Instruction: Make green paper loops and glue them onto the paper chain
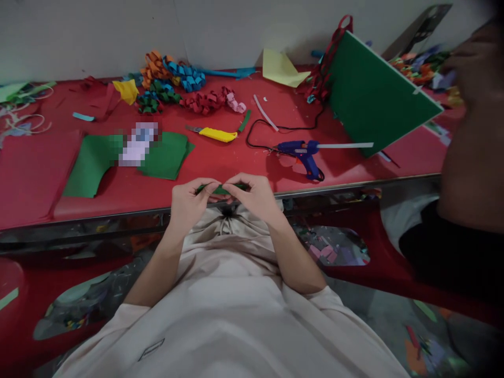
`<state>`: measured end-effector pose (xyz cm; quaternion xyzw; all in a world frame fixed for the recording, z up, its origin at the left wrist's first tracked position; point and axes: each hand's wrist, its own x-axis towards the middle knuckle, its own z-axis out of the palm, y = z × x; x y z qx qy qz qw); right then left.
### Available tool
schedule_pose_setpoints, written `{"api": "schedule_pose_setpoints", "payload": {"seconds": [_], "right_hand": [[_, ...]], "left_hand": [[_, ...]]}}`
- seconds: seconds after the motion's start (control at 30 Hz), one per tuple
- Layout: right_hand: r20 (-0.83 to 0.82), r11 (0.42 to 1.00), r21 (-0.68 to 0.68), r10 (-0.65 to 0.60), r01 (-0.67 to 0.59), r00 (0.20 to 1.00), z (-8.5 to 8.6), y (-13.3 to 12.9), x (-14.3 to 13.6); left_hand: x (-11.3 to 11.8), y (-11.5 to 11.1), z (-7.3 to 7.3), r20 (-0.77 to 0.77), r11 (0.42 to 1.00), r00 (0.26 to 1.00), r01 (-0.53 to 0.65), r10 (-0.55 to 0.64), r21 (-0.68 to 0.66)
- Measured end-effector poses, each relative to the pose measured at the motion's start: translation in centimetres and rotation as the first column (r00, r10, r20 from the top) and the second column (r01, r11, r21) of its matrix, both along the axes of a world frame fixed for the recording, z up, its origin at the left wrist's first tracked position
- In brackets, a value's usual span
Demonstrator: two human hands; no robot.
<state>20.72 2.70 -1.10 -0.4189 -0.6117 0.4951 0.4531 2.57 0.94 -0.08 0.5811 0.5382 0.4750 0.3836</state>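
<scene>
Both hands meet at the table's front edge around a narrow green paper strip (220,189). My left hand (191,202) pinches its left part between thumb and fingers. The right part is pinched by my right hand (253,195), thumb tip close to the other thumb. Fingers partly hide the strip. Beyond them on the red table (232,157) lie a yellow cutter (218,135) with its blade out and a small green strip (244,121). A blue glue gun (301,152) with a white stick rests to the right. Green paper sheets (167,157) lie to the left.
Curled paper chains (205,101) lie along the back. A green board (381,94) leans at the right, beside another person's arm (476,136). Red sheets (35,173) cover the left end. The glue gun's black cord (283,127) loops across the table. Red stools stand below.
</scene>
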Motion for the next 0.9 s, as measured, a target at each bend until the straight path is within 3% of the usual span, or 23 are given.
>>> {"api": "schedule_pose_setpoints", "payload": {"seconds": [0.2,0.33,0.47,0.7,0.8,0.9], "right_hand": [[-0.08,0.996,-0.08,0.031,-0.038,0.996,-1.1,0.5,0.3],[-0.084,0.996,-0.092,0.006,-0.014,0.996,-1.5,0.5,0.2],[-0.011,0.998,0.008,0.06,-0.06,0.998,-1.4,0.4,0.3],[-0.136,0.998,-0.062,-0.002,-0.007,0.991,-1.1,0.7,0.8],[-0.172,0.995,-0.095,-0.009,-0.007,0.985,-1.2,0.9,0.7],[-0.193,0.991,-0.135,-0.024,-0.003,0.981,-1.2,1.2,0.6]], "left_hand": [[-1.3,0.1,-0.5,-0.006,0.993,0.995,0.099,-0.1,-0.071],[-1.6,0.2,-1.1,-0.005,0.997,1.0,-0.028,0.028,-0.074],[-1.3,0.6,-1.2,0.052,0.993,0.993,-0.099,0.103,-0.059],[-1.3,0.9,-0.6,0.12,0.995,0.99,0.075,-0.067,-0.06],[-1.5,0.9,-0.5,0.075,0.998,0.997,0.037,-0.033,-0.046],[-1.8,0.9,-0.6,-0.069,0.996,0.996,0.064,-0.06,0.065]]}}
